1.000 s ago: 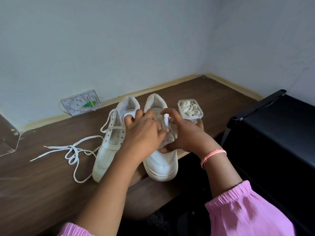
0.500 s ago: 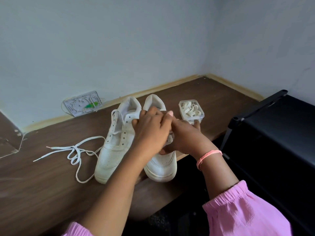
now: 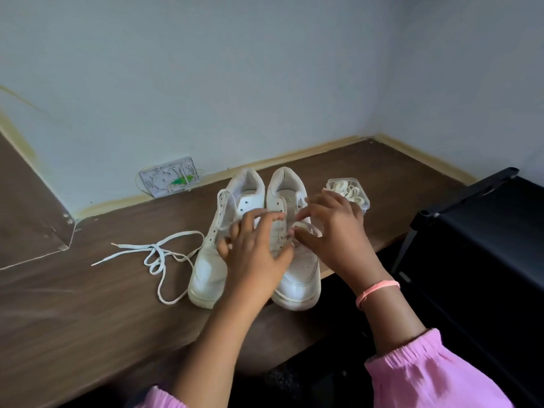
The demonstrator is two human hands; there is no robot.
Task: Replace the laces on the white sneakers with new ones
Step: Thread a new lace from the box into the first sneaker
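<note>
2 white sneakers stand side by side at the bench's front edge, toes toward the person. The left hand lies over the right shoe's eyelets, fingers spread. The right hand pinches a lace there. A loose lace lies left; a tub of laces sits beside the shoes.

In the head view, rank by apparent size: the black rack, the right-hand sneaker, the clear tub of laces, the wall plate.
1. black rack, largest by far, though nearest the camera.
2. right-hand sneaker.
3. wall plate and clear tub of laces: these look alike, so no ranking.
</note>
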